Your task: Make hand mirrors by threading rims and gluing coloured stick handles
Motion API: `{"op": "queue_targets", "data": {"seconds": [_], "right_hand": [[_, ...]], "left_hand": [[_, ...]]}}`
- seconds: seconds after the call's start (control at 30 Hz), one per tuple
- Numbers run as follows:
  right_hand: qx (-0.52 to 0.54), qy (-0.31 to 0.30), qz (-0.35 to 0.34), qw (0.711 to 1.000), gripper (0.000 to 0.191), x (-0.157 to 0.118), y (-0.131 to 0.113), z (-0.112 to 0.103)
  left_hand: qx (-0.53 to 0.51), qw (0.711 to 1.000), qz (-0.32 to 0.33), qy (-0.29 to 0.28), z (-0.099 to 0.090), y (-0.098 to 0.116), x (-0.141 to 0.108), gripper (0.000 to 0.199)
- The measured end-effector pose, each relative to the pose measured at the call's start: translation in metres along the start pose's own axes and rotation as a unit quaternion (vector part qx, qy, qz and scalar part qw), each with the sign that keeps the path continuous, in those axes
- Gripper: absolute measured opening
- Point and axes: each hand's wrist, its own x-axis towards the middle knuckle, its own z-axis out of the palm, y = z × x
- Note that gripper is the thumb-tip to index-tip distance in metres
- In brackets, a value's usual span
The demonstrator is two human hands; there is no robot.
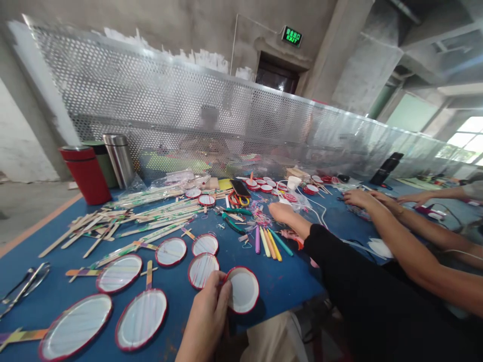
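Now, the left hand (206, 314) grips a round white disc with a red rim (243, 290) by its edge, fingers closed, low in the centre of the frame. Right beside it lies a striped, red-rimmed round disc (202, 270) on the blue worktable (287, 286), with long flat wooden craft sticks (86, 232) spread toward the left.

The person wears a loose black top (350, 296) whose sleeve (320, 246) ends partway along the right forearm (290, 223), leaving that forearm and the right hand (278, 212) bare. The top looks plain and matte. Below it, a beige cloth (269, 337) lies over the lap, though whether it is trousers or an apron cannot be told. The left hand (206, 311) is bare too, as is the wrist behind it.
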Motion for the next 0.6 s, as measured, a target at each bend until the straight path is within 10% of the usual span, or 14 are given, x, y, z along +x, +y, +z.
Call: {"op": "queue_targets", "data": {"seconds": [0.33, 0.6], "right_hand": [[0.004, -0.126, 0.039, 0.991, 0.031, 0.019, 0.011, 0.014], [0.165, 0.011, 0.023, 0.986, 0.022, -0.006, 0.012, -0.003]], "left_hand": [[0.032, 0.999, 0.011, -0.028, -0.003, 0.003, 0.000, 0.023], [0.029, 0.999, 0.017, -0.024, -0.004, 0.004, -0.004, 0.023]]}}
